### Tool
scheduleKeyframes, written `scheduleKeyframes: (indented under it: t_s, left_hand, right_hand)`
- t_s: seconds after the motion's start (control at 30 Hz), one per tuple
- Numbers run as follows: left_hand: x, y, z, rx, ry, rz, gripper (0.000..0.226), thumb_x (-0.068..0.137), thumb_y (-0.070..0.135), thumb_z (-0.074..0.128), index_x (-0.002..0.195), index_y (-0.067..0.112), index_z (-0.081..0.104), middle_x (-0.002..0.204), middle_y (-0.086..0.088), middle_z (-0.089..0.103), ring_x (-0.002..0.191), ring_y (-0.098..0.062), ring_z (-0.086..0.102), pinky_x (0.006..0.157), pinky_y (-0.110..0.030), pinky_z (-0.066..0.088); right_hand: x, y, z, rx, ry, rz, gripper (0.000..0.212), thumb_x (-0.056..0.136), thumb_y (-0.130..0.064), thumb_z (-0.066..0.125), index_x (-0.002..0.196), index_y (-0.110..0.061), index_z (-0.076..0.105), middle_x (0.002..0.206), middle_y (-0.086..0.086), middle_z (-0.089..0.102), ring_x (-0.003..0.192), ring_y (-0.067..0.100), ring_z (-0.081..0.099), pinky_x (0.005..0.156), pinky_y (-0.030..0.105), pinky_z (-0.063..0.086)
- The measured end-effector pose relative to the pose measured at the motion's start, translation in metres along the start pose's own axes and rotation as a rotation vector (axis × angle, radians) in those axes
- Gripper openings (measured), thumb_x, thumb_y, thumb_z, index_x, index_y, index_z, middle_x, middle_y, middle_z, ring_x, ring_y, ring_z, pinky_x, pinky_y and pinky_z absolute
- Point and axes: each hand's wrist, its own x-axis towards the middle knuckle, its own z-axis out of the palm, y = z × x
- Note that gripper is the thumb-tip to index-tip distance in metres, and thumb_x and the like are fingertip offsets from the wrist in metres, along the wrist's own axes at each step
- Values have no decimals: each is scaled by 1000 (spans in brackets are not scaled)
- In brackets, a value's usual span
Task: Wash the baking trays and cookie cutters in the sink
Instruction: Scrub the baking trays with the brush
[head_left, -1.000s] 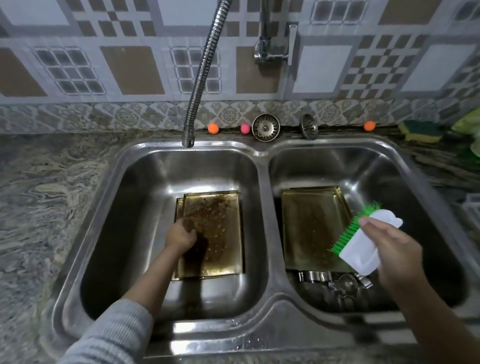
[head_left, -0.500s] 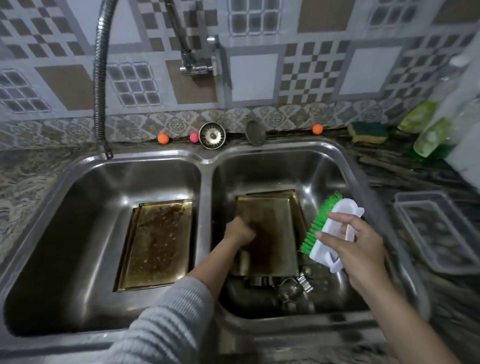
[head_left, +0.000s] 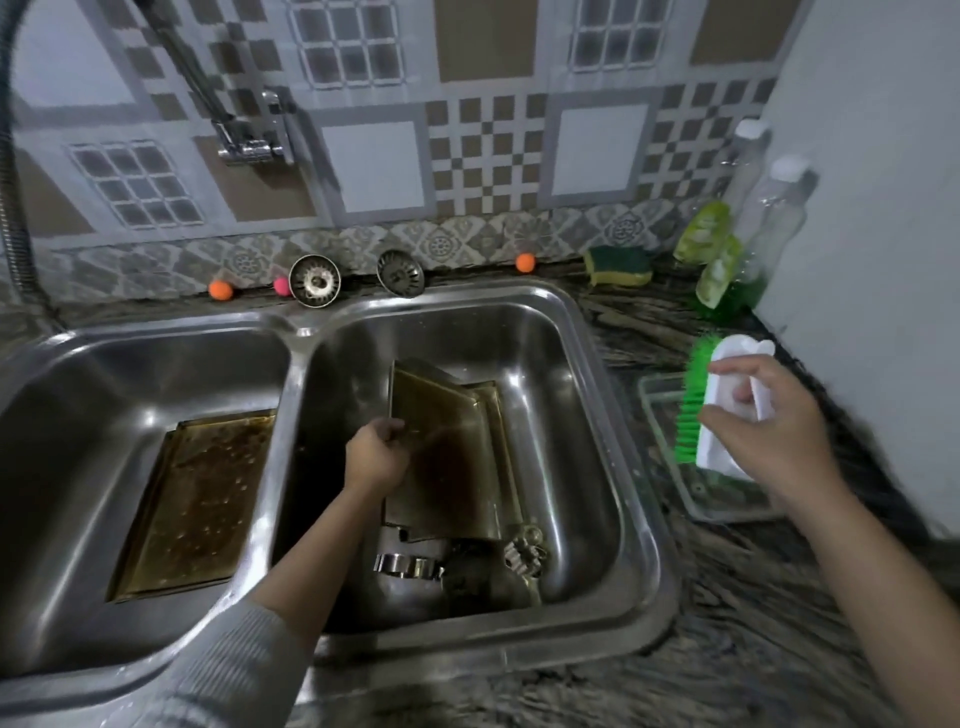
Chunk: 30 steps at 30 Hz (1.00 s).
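Since half a second earlier, the left hand (head_left: 376, 457) had tilted the stained baking tray (head_left: 447, 457) up on its edge in the right basin of the sink (head_left: 613, 415), fingers curled round its left rim; before, that tray lay flat. Meanwhile the right hand (head_left: 763, 426) had carried the white brush (head_left: 727, 410) with green bristles out over the clear container (head_left: 670, 447) on the counter, gripping its handle. Another baking tray (head_left: 197, 499) lay flat in the left basin, left of the left hand. Cookie cutters (head_left: 524, 556) sat below the raised tray. No writing was legible on the bottles (head_left: 727, 270) beyond the right hand.
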Motion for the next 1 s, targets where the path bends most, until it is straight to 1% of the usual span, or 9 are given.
scheduleKeyframes:
  t_s: [0.13, 0.23, 0.33, 0.47, 0.57, 0.7, 0.87, 0.93, 1.0]
  left_hand:
    - [-20, 26, -11, -136, 30, 70, 40, 89, -4, 52, 126, 10, 57, 114, -5, 57, 106, -20, 57, 85, -30, 49]
    - [-34, 41, -15, -233, 76, 72, 42, 89, -6, 50, 127, 10, 57, 113, -2, 53, 106, -15, 54, 88, -31, 49]
    - [-45, 48, -18, -280, 139, 60, 43, 88, -7, 48, 125, 12, 58, 114, -5, 56, 108, -18, 57, 92, -39, 50]
    - [-55, 45, -18, -349, 181, 64, 35, 94, 1, 49, 123, 18, 59, 115, -9, 57, 103, -30, 60, 78, -36, 51]
    - [-61, 41, -14, -422, 177, 13, 35, 96, 4, 48, 125, 21, 57, 124, -9, 55, 109, -25, 57, 73, -25, 48]
    - [-69, 35, -14, -533, 98, -19, 39, 97, 3, 47, 121, 32, 57, 133, -6, 52, 124, -22, 50, 100, -43, 48]
    - [-87, 42, -13, -566, 37, 41, 47, 97, 3, 45, 113, 46, 56, 134, -2, 52, 128, -19, 47, 104, -42, 45]
    - [-95, 48, -10, -573, 30, 78, 44, 97, 3, 45, 117, 41, 55, 131, 0, 54, 125, -16, 50, 104, -40, 45]
    - [-103, 55, -6, -567, 65, 139, 42, 96, 0, 44, 121, 32, 54, 127, 0, 57, 116, -7, 55, 100, -29, 47]
  right_hand:
    - [21, 12, -12, -214, -168, 36, 30, 79, -13, 67, 103, -31, 62, 100, -4, 37, 94, 22, 44, 79, 28, 34]
    - [27, 23, -10, -394, -347, 71, 30, 82, -22, 66, 108, -35, 60, 116, 4, 31, 92, 29, 51, 78, 34, 44]
    - [25, 37, -5, -486, -369, 8, 38, 81, -25, 68, 117, -35, 59, 118, 3, 30, 90, 29, 54, 77, 37, 50]
    - [20, 52, 2, -579, -363, -66, 53, 81, -30, 66, 132, -34, 52, 131, 2, 31, 97, 25, 53, 70, 31, 45]
    - [21, 51, -3, -538, -341, -61, 56, 78, -29, 70, 132, -30, 55, 130, 2, 35, 102, 26, 56, 74, 33, 48]
    - [22, 33, -15, -388, -197, -73, 53, 76, -23, 73, 127, -29, 59, 125, 2, 39, 105, 24, 52, 78, 34, 43]
    - [5, -11, 7, -152, -182, -187, 48, 78, -18, 71, 122, -34, 61, 114, 2, 40, 102, 20, 46, 77, 27, 37]
    - [-15, -24, 44, -50, -222, -244, 46, 77, -22, 74, 119, -35, 62, 112, -1, 42, 101, 18, 49, 70, 17, 39]
    - [-41, -31, 90, -21, -305, -372, 46, 74, -30, 77, 118, -36, 63, 110, -7, 44, 101, 12, 49, 73, 5, 35]
